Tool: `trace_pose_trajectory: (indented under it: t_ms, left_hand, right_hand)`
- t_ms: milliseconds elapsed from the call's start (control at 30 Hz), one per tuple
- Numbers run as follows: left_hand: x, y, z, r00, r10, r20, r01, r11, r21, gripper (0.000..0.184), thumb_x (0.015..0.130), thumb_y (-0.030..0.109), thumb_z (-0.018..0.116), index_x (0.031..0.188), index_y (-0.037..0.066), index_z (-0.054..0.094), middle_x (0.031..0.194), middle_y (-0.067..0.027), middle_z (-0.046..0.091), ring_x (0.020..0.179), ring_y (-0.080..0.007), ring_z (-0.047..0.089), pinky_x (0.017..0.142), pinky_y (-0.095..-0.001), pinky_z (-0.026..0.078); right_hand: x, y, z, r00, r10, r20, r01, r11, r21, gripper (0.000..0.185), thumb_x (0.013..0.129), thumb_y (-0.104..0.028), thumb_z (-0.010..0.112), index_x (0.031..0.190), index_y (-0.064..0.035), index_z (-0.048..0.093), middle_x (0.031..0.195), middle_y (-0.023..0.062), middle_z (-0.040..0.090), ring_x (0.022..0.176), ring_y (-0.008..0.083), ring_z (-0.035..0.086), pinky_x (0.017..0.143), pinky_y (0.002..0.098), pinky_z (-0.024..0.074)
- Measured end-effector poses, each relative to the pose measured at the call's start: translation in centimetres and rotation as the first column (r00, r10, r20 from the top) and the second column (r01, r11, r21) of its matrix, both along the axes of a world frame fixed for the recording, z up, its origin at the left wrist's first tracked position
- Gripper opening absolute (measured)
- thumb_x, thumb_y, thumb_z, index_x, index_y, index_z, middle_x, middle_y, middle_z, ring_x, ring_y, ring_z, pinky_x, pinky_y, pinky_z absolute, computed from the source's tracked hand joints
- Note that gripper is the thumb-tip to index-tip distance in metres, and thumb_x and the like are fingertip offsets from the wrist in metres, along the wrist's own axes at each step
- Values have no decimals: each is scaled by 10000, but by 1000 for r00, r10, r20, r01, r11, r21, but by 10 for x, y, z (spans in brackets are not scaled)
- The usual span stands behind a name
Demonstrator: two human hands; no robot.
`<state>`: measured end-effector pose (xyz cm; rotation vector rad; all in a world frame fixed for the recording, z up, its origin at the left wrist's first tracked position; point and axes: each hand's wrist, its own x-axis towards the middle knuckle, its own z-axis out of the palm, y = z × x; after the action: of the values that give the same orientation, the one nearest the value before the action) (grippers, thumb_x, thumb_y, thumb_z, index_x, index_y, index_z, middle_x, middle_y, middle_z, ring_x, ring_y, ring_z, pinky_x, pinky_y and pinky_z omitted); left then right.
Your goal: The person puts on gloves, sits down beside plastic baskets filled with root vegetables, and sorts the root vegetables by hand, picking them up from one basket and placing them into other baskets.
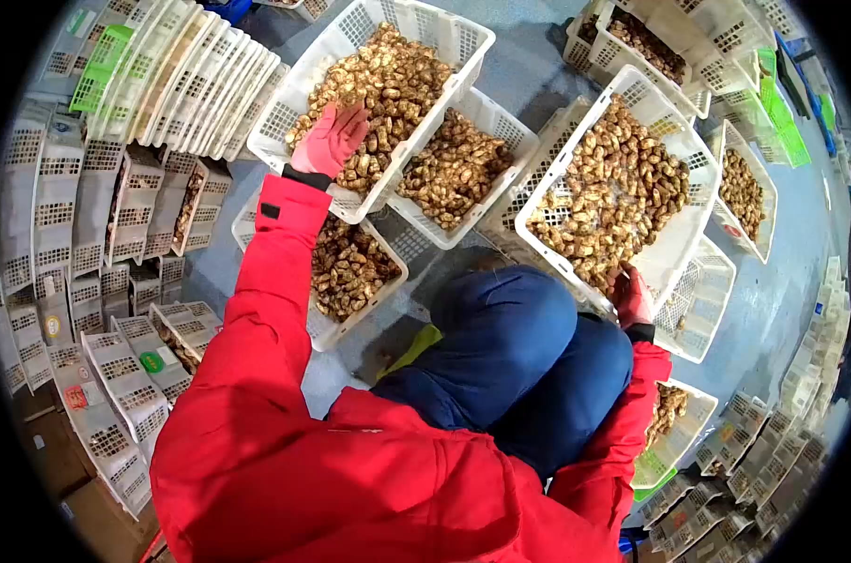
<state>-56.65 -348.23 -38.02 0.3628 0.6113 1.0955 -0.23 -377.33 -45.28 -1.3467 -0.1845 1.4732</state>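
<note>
My left hand (pixel 333 141) is open over the upper-left white basket (pixel 471 39), palm up and fingers spread, with no item seen in it. Below it lies a heap of small brown mushroom-like pieces (pixel 388 80). My right hand (pixel 634 296) is at the near edge of the right white basket (pixel 665 267). Its fingers curl in among more brown mushroom-like pieces (pixel 618 178); what they hold, if anything, I cannot make out. This basket rests tilted on other baskets.
A middle basket (pixel 529 141) and a lower-left basket (pixel 393 281) hold similar pieces. Stacked white crates (pixel 177 80) line the left side. More baskets stand at the upper right, including one with pieces (pixel 743 197). My knees (pixel 529 328) are between the basket groups.
</note>
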Motion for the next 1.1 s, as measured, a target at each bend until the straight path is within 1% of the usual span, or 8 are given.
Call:
trace_pose_trajectory:
  t_ms: [133, 167, 233, 400, 733, 867, 967, 1100]
  left_hand:
    - [36, -44, 47, 997, -10, 82, 3, 996, 88, 350, 915, 288, 463, 1125, 8, 485, 1099, -124, 551, 1024, -233, 518, 880, -349, 461]
    - [36, -44, 42, 900, -207, 383, 197, 978, 65, 349, 907, 283, 481, 1123, 9, 493, 1093, -113, 554, 1010, -211, 524, 865, -352, 471]
    - [25, -38, 7, 936, -109, 334, 115, 993, 2, 312, 903, 264, 490, 1115, 36, 507, 1121, -100, 554, 1035, -232, 514, 841, -350, 469]
    - [79, -72, 53, 995, 69, 76, -66, 997, -35, 316, 877, 301, 532, 1080, 58, 545, 1023, -53, 587, 924, -153, 556, 747, -270, 503]
    - [86, -82, 6, 959, -240, 150, 246, 969, -23, 208, 882, 209, 531, 1042, 85, 580, 1021, -53, 612, 918, -179, 567, 738, -309, 513]
    - [107, -86, 10, 995, -96, 9, 97, 992, -85, 202, 882, 169, 522, 1028, 46, 586, 1016, -86, 620, 924, -221, 585, 792, -361, 510]
    - [130, -85, 21, 988, -46, -147, -39, 848, -529, 529, 814, 226, 618, 1251, 44, 380, 1282, -185, 396, 1133, -299, 449, 889, -429, 450]
    - [156, -85, -34, 945, -231, -230, 169, 950, -262, 664, 804, 242, 632, 1334, 55, 279, 1344, -189, 307, 1200, -311, 368, 936, -415, 401]
  right_hand:
    - [-3, 1, 10, 999, -32, -8, 32, 997, 66, 346, 915, -318, 456, 1151, -65, 474, 905, 82, 586, 755, 166, 558, 660, 264, 469]
    - [4, -3, -5, 1000, 13, -11, -11, 992, 122, 373, 907, -329, 474, 1173, -67, 461, 926, 80, 572, 773, 153, 546, 677, 255, 466]
    - [11, 1, -9, 994, 58, -98, -46, 992, 120, 356, 908, -314, 475, 1160, -62, 465, 895, 88, 570, 744, 168, 544, 655, 261, 462]
    - [-8, -1, 13, 982, -162, -99, 170, 982, 83, 341, 903, -282, 491, 1149, -47, 466, 882, 94, 578, 698, 184, 540, 604, 274, 451]
    - [-10, 0, 17, 963, -238, -124, 247, 967, 65, 291, 903, -222, 493, 1119, -28, 482, 873, 114, 586, 714, 202, 570, 625, 286, 491]
    - [-7, 1, 9, 983, -176, -47, 177, 983, 36, 325, 921, -285, 453, 1141, -46, 474, 918, 111, 607, 741, 193, 584, 604, 282, 483]
    - [-3, 5, 21, 997, -23, -68, 23, 1000, 10, 250, 914, -277, 467, 1072, -85, 498, 919, 114, 614, 755, 199, 589, 601, 294, 484]
    - [36, 54, 8, 993, 28, 111, -28, 1000, -6, 152, 867, -222, 541, 972, -113, 523, 791, 39, 597, 641, 140, 572, 538, 254, 453]
